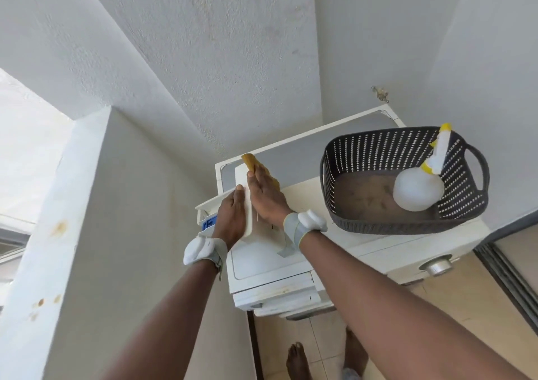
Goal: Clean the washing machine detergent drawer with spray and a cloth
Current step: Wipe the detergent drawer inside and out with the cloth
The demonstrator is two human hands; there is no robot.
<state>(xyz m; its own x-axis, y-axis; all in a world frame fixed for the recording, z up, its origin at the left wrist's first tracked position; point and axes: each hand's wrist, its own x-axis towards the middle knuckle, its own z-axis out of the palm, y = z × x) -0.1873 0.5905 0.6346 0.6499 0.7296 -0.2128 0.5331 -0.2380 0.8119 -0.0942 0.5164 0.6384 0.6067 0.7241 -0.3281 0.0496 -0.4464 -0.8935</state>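
White plastic fills the middle of the view: the detergent drawer [246, 202] is out of its slot and held on edge above the top of the washing machine [291, 266], near its back left corner. The left hand [231, 219] grips the drawer from the left side, fingers curled around its edge. The right hand [266, 196] lies flat with fingers straight, pressing a yellow cloth [256, 165] against the drawer's right face. A blue insert [209, 224] shows on the drawer's left side.

To the right, on the machine's top, stands a dark perforated basket [407, 219] with loop handles. Inside it leans a white spray bottle [419, 189] with a yellow nozzle. A round metal knob [436, 266] sits on the front panel. Pale textured walls close in on the left and behind.

Most of the cloth is hidden under the right hand. The drawer's compartments face away and cannot be made out. Bare feet [297, 360] show on the tiled floor [320, 339] below, partly cut off.
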